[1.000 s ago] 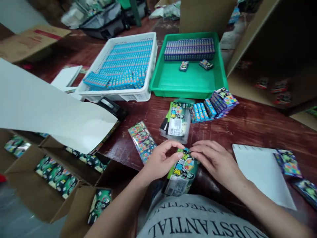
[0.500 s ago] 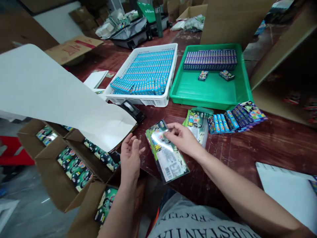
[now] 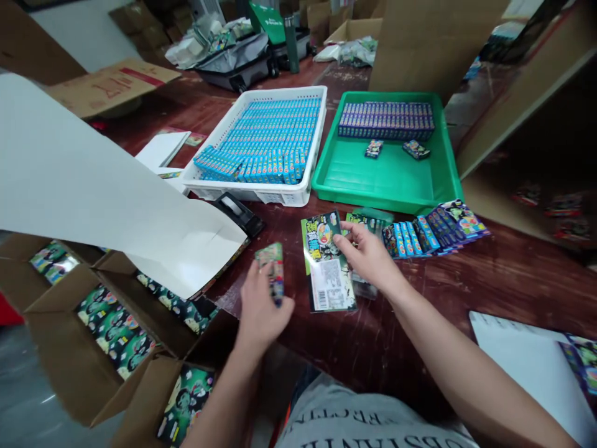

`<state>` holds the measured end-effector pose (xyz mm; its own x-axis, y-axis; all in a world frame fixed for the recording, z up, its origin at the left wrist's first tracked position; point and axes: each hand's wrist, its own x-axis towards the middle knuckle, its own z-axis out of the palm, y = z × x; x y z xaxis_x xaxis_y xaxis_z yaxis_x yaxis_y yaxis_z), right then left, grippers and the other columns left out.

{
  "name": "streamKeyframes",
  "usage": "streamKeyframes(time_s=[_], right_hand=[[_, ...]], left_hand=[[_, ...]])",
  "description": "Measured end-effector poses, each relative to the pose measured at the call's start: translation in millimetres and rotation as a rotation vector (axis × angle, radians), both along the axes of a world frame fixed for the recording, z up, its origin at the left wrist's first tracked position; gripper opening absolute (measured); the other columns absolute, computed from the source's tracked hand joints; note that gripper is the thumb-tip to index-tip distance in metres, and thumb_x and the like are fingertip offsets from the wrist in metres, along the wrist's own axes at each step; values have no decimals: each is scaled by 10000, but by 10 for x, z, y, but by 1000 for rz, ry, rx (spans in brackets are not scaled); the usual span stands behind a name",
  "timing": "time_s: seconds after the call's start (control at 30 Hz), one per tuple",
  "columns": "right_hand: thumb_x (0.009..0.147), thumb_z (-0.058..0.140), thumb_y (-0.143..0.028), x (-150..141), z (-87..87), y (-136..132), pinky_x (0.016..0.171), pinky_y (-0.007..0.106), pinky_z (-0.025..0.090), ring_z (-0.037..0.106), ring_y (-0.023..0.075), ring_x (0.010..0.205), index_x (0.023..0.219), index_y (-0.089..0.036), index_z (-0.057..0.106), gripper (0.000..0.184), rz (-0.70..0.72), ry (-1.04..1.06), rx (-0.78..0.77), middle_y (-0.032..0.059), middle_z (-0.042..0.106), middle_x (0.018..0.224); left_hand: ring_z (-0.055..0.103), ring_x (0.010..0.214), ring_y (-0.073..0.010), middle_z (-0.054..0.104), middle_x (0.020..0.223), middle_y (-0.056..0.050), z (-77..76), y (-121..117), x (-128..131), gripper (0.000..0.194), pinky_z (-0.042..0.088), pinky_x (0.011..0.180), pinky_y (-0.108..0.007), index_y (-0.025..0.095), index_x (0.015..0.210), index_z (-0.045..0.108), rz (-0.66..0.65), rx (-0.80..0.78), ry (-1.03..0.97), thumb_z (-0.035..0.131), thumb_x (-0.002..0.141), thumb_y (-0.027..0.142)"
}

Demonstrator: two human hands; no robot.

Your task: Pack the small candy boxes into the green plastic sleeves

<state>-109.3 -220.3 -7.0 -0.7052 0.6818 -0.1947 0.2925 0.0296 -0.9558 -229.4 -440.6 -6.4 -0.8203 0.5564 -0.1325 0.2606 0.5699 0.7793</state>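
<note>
R grip [image 3: 366, 254] is clamped on a green-and-black packet [image 3: 326, 264], thumb on its front; the packet is held nr side of the green tray [image 3: 382, 177], approx. below its L end. L grip [image 3: 260, 305] is closed on a patterned strip [image 3: 278, 274] (blurred), nr & farther L of tray. Another packet [image 3: 366, 218] is part-covered by R grip, just nr of tray's front rim. Blue-and-purple boxes [image 3: 409, 238] are lined up on table [image 3: 471, 283], beside tray's nr R corner. Inside tray, purple boxes [image 3: 386, 120] are stacked along far wall, w/ 2 loose boxes [image 3: 374, 149] in front. White basket [image 3: 280, 195], filled w/ blue boxes [image 3: 275, 134], is set just L of tray. Open cartons [image 3: 58, 336] w/ green packs [image 3: 114, 330] are seen well L & nr of tray.
</note>
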Motion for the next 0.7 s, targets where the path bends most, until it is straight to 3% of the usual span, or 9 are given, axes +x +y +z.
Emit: streamKeyframes(time_s=[0.1,0.17,0.23,0.3,0.37,0.43,0.57,0.63,0.7], right_hand=[[982,534,-440,-178,-242,-184,468,269,501,636,155,614,1289,-217,542,379,71,-48,-164,28,677,913],[994,526,-415,-375,-362,-370,503,292,551,676,176,663,1298,-214,515,365,96,-69,-179,48,692,944],[981,572,-378,-538,-401,-544,624,349,599,704,212,746,1302,-189,523,376,124,-81,-131,71,696,942],[952,626,-327,-591,-357,-647,834,450,595,709,278,924,1293,-148,557,391,143,-89,-45,123,687,1010],[925,656,-276,-510,-263,-653,1037,526,498,636,337,1150,1297,-126,588,406,141,-80,55,181,642,1172],[926,648,-260,-323,-156,-587,1126,551,421,540,360,1277,1330,-133,596,427,128,-68,223,197,576,1301],[978,606,-322,168,0,-409,1117,543,449,534,330,1265,1352,-171,590,404,85,-37,470,170,577,1309],[1000,590,-375,388,34,-356,1081,491,497,579,282,1219,1349,-202,578,390,61,8,387,143,590,1308],[1010,574,-417,548,42,-337,1017,442,547,615,247,1166,1351,-227,564,390,41,39,310,126,588,1332]], left_hand=[[696,1111,-355,661,1338,-136,226,-273,-375,735,588,920,-533,205,1379,566,202,256,-321,606,645,225],[744,829,-257,745,1102,-73,396,-349,-504,723,639,736,-413,206,1321,607,350,416,-534,608,598,188],[729,716,-197,760,984,-30,504,-327,-530,688,634,676,-333,208,1253,646,430,496,-617,681,569,140],[736,717,-183,772,978,-25,511,-249,-515,640,632,668,-300,217,1230,656,439,511,-614,791,606,166],[746,739,-195,781,996,-42,432,-165,-511,621,631,651,-296,219,1224,662,404,494,-621,878,646,289],[744,720,-204,788,971,-56,326,-104,-534,673,624,618,-293,203,1226,666,358,425,-631,922,631,385],[744,825,-236,781,1111,-78,331,1,-648,723,614,676,-305,212,1300,659,145,216,-520,890,675,494],[727,964,-270,760,1201,-67,524,105,-722,627,596,784,-320,247,1303,680,-161,98,-328,831,745,490],[700,1019,-292,764,1167,-53,780,266,-779,443,553,874,-351,276,1238,724,-632,-53,-65,743,818,416]])
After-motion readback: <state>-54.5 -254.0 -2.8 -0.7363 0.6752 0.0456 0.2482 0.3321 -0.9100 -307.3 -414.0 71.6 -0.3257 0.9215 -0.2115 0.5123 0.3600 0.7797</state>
